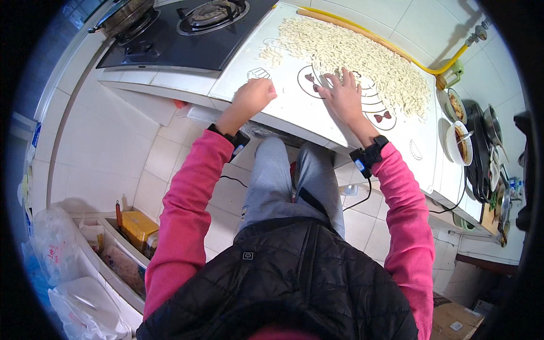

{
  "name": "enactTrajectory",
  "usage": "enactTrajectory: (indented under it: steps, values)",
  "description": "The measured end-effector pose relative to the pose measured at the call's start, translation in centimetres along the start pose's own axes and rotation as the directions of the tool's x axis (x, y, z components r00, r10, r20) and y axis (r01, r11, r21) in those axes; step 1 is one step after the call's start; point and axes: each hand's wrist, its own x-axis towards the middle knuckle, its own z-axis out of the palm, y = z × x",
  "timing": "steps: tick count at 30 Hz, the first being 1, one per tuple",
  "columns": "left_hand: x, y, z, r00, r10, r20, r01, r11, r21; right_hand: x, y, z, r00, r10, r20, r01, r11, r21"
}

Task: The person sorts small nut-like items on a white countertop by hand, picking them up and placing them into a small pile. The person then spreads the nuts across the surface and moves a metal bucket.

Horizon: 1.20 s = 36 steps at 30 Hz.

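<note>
A wide heap of small pale dough pieces (340, 46) covers the back and right of a white printed pastry mat (293, 114). My right hand (345, 100) is spread palm down over the mat at the front edge of this heap, fingers apart, and no object shows in its grasp. Curled over the mat's left part is my left hand (255, 94), thumb and fingers drawn together. Whether it pinches a bit of dough is hidden. Behind the heap lies a long wooden rolling pin (355, 29).
A black gas hob (170, 46) with a pan (123, 17) adjoins the mat's left side. A yellow gas hose (446, 63) runs along the wall. At right stand a bowl with a spoon (459, 144), another food bowl (455, 105) and a black appliance (478, 157).
</note>
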Motion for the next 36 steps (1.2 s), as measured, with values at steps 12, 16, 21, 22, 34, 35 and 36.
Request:
enactTrajectory:
  steps: [12, 16, 21, 22, 34, 35, 36]
  values:
    - [1.1, -3.5, -2.3, 0.972, -0.164, 0.170, 0.158, 0.986, 0.048, -0.6, -2.1, -3.7, 0.991, 0.114, -0.070, -0.082, 0.930, 0.359]
    - [1.9, -3.8, -3.0, 0.926, -0.221, 0.305, 0.202, 0.975, 0.093, 1.2, -3.5, -2.4, 0.951, -0.175, 0.257, 0.039, 0.887, 0.460]
    - [2.8, -4.0, -3.7, 0.869, -0.303, 0.392, 0.300, 0.951, 0.071, 4.0, -6.2, 0.4, 0.926, -0.292, 0.239, 0.155, 0.872, 0.465]
    - [2.8, -3.9, -3.8, 0.863, -0.314, 0.395, 0.320, 0.946, 0.053, 4.4, -6.3, 0.7, 0.921, -0.303, 0.247, 0.165, 0.874, 0.457]
    - [3.7, -4.7, -2.4, 0.861, -0.364, 0.355, 0.398, 0.917, -0.025, 3.2, -4.7, 0.5, 0.906, -0.365, 0.213, 0.253, 0.873, 0.417]
    - [3.8, -4.8, -2.3, 0.852, -0.382, 0.358, 0.417, 0.909, -0.022, 3.0, -4.5, 0.4, 0.906, -0.367, 0.213, 0.255, 0.872, 0.417]
    - [3.8, -4.9, -2.3, 0.863, -0.382, 0.331, 0.407, 0.913, -0.008, 2.6, -4.3, 0.3, 0.906, -0.367, 0.209, 0.255, 0.870, 0.423]
